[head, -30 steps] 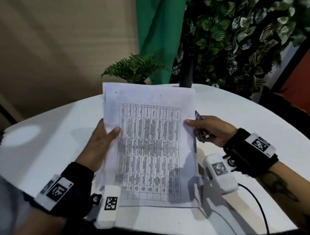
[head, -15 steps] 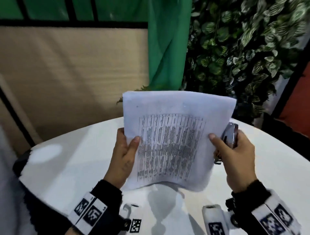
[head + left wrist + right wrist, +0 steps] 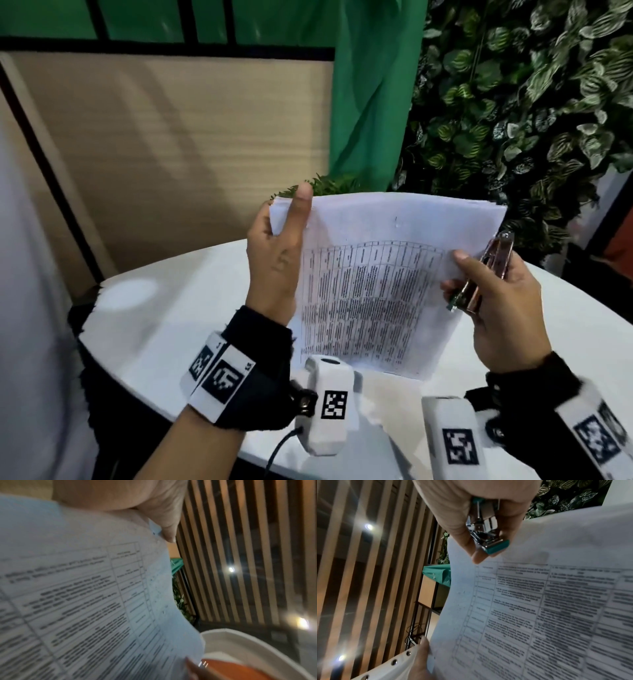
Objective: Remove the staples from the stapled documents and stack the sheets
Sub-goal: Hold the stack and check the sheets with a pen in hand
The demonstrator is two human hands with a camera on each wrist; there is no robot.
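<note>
A stapled document (image 3: 373, 284) printed with a table is held upright above the white table (image 3: 164, 329). My left hand (image 3: 277, 253) grips its upper left corner, thumb on the front near the top edge. My right hand (image 3: 500, 301) pinches the right edge with its thumb and also holds a small metal stapler (image 3: 486, 270) with teal ends against the palm. The left wrist view has the printed sheet (image 3: 85, 608) close up with fingers at its corner. Seen from the right wrist, the stapler (image 3: 488, 534) sits between the fingers above the sheet (image 3: 539, 608).
A leafy plant wall (image 3: 527, 113) and a green curtain (image 3: 370, 85) stand behind the table. A wooden panel (image 3: 191, 147) fills the left. A small fern (image 3: 329, 185) peeks over the paper's top edge. The table's rim (image 3: 113, 363) curves at the near left.
The document rose from lying near flat on the table to upright in the air. My left hand slid from the sheet's left edge up to its top left corner.
</note>
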